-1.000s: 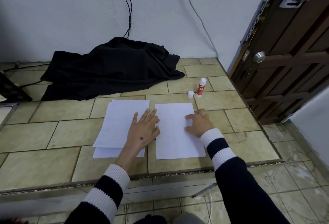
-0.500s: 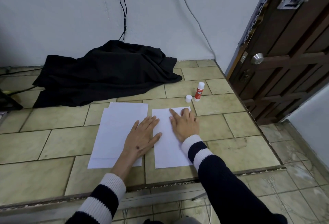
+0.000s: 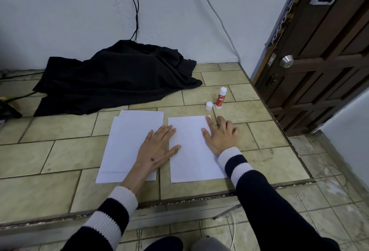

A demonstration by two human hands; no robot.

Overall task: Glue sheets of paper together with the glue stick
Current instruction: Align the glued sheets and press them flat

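Head view, looking down at a tiled ledge (image 3: 60,151) beside a white wall. Two bare hands with striped sleeves lie flat on white paper.

The left hand (image 3: 157,149) rests palm down across the gap between two lots of paper. Its fingers are straight and slightly spread; the thumb reaches onto the single sheet (image 3: 191,151) on the right, while the palm and fingers lie on the stack of sheets (image 3: 127,143) on the left. It seems to be pinning both in place so nothing slides.

The right hand (image 3: 219,137) lies flat along the single sheet's right edge, fingers straight and a little apart, the index fingertip near the sheet's far right corner. It grips nothing. This looks like pressing or smoothing along the edge, perhaps to seat a glued layer, though no glue can be seen on the paper.

The glue stick (image 3: 221,99) stands upright on the tiles just beyond the single sheet's far right corner, uncapped, with its white cap (image 3: 209,106) standing just beside it. Neither hand touches it.

Farther back, a black cloth (image 3: 115,77) lies heaped against the wall. A brown door (image 3: 329,61) stands at right.
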